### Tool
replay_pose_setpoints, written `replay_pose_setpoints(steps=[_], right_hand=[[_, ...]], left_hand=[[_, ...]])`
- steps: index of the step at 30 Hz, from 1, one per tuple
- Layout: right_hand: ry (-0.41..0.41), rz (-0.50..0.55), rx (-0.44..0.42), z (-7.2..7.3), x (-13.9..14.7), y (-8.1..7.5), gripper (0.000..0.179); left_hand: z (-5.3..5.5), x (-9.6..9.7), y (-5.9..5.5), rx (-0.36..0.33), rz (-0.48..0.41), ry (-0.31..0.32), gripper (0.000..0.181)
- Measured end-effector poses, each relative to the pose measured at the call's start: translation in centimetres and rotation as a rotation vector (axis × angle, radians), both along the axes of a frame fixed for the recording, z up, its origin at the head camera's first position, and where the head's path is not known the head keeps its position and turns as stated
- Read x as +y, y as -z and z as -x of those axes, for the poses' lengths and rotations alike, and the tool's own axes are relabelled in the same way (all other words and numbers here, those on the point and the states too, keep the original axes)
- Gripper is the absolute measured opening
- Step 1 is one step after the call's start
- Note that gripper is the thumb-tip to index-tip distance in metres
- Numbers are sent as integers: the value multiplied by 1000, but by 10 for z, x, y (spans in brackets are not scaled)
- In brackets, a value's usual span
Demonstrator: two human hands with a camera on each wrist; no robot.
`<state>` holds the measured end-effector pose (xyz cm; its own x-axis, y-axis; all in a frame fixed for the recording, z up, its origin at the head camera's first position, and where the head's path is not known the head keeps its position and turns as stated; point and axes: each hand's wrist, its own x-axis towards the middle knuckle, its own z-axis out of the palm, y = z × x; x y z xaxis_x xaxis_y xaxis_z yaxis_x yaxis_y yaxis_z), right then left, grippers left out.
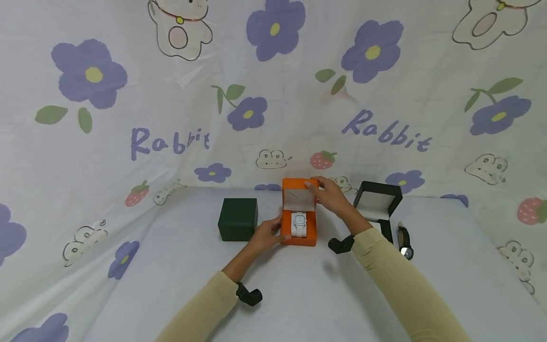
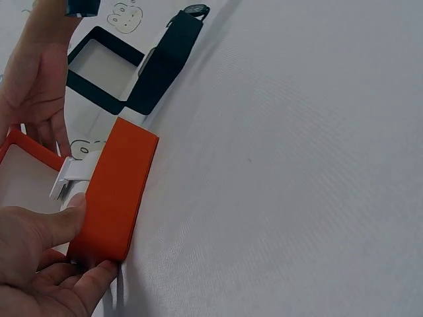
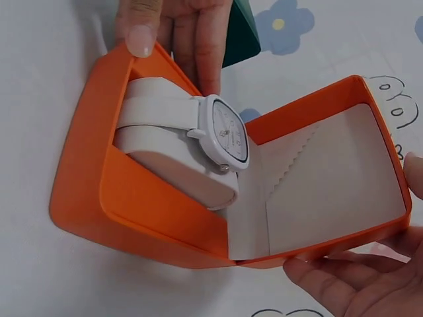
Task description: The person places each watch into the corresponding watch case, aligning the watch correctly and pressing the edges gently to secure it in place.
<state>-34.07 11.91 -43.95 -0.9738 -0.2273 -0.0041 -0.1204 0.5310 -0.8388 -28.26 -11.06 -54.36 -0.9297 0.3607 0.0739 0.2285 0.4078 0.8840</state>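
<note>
An orange watch box (image 1: 300,242) stands with its lid raised, and a white watch (image 1: 300,220) wrapped round a white cushion sits inside it. My left hand (image 1: 266,234) holds the base at its left side; in the left wrist view the thumb (image 2: 74,218) lies over the rim and the fingers reach beneath. With my right hand (image 1: 331,194) I pinch the lid's upper right edge, thumb in front and fingers behind. The right wrist view shows the watch face (image 3: 230,132) turned toward the lid (image 3: 337,172).
Left of the orange box is a closed dark green box (image 1: 237,219). On the right a black box (image 1: 379,188) stands with its lid up, partly covered by my right arm. A dark-strapped watch (image 1: 405,241) lies beside it. Behind, a patterned cloth (image 1: 299,109) hangs.
</note>
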Motion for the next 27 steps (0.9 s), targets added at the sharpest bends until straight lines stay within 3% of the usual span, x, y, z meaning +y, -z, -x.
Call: replay_pose_setpoints(steps=[11,21,27], right_hand=[[4,70,-71,-2,1,6,54],[2,112,-33,-10,0,16,50],[-1,108,49,-15,1,20,50]], left_hand=[[-3,3,-1,-17,-12,-3,77],[-5,3,0,-36,-53,-4,76],[-5,3,1,-12,-52,-2,76]])
